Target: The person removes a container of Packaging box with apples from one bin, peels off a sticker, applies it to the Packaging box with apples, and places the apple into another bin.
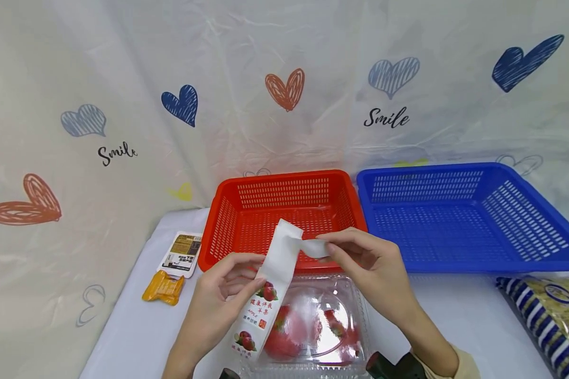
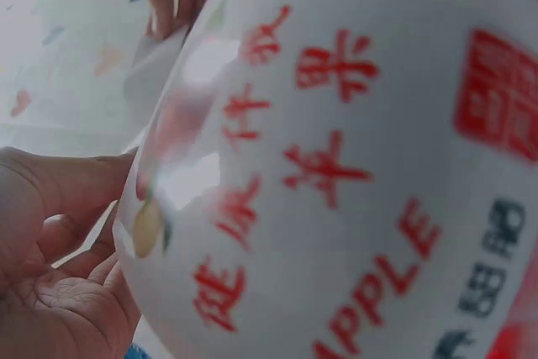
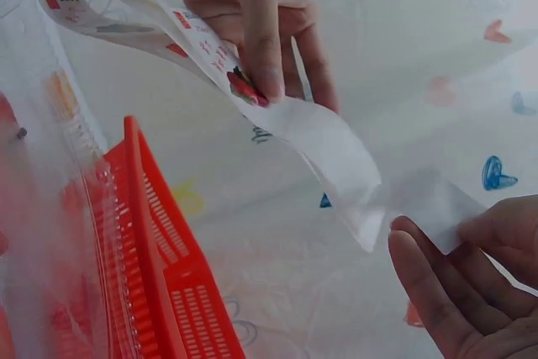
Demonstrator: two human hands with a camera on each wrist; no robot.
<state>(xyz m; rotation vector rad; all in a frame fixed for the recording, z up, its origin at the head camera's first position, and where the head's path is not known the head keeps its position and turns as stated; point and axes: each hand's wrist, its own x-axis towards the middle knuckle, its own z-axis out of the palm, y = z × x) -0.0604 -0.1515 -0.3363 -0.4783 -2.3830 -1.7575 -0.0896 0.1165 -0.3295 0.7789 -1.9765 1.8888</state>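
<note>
My left hand (image 1: 218,295) pinches a long white strip of apple stickers (image 1: 277,258) between thumb and fingers. Red apples and red lettering are printed on the strip's lower part, and its upper part is plain white. At the upper end, my right hand (image 1: 376,271) pinches a narrow pale piece (image 1: 315,248) that curves away from the strip. The right wrist view shows this piece as thin and slightly see-through, with the strip looping behind the left hand (image 3: 269,31). Below the hands sits a clear plastic clamshell box (image 1: 364,326) with red fruit (image 1: 284,334) inside, partly covered by the strip.
Behind the box stand a red basket (image 1: 284,179) and, to its right, a blue basket (image 1: 427,171). An orange wrapped packet (image 1: 163,288) and a white printed packet (image 1: 181,255) lie at the left. A blue-striped bag (image 1: 550,321) lies at the right edge.
</note>
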